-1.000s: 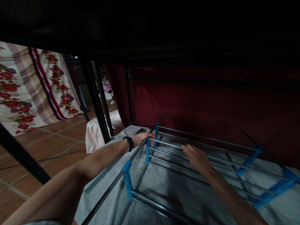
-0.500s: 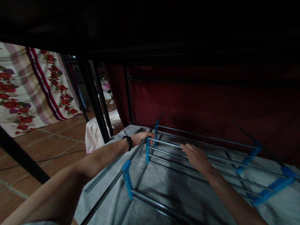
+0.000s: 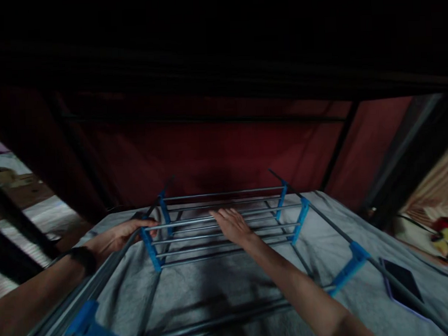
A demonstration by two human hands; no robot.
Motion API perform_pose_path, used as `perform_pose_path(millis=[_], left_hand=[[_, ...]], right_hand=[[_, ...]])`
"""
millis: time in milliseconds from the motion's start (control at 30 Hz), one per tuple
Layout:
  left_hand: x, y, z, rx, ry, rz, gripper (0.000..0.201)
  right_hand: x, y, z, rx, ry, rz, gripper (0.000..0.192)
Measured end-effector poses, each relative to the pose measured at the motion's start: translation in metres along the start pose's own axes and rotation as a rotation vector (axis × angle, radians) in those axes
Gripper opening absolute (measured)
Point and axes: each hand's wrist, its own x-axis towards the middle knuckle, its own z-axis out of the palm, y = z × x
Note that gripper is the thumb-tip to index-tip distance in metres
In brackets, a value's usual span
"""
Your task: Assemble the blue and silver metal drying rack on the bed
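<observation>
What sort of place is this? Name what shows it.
Probably a home room, low under a dark frame: a metal rack lies on grey cloth, red curtain behind, both hands on the rack.

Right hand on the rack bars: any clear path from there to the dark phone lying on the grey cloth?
Probably yes. The right hand lies on the bars; the phone lies exposed on the grey cloth, only the rack's side rail between.

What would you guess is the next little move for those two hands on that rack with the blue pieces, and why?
Probably the right hand closes round one of the grey bars it rests flat on. The left hand is at the side rail beside a blue connector, so one end looks steadied while the open palm has no hold on the rack yet.
</observation>
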Motion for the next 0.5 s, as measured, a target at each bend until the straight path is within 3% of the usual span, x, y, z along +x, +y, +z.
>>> perform_pose_path(millis=[100, 233, 433, 500], left_hand=[[0.004, -0.002, -0.004, -0.071, -0.030, -0.058, 0.045], [0.012, -0.003, -0.008, -0.175, -0.064, -0.104, 0.043], [0.010, -0.001, -0.007, -0.201, -0.010, -0.136, 0.052], [0.001, 0.001, -0.001, -0.061, 0.111, -0.041, 0.047]], right_hand=[[-0.022, 0.019, -0.002, 0.000, 0.073, 0.077, 0.052], [-0.070, 0.052, -0.002, 0.037, 0.315, 0.222, 0.054], [-0.141, 0.120, 0.001, 0.217, 0.846, 0.890, 0.033], [-0.153, 0.141, -0.004, 0.254, 0.939, 1.010, 0.039]])
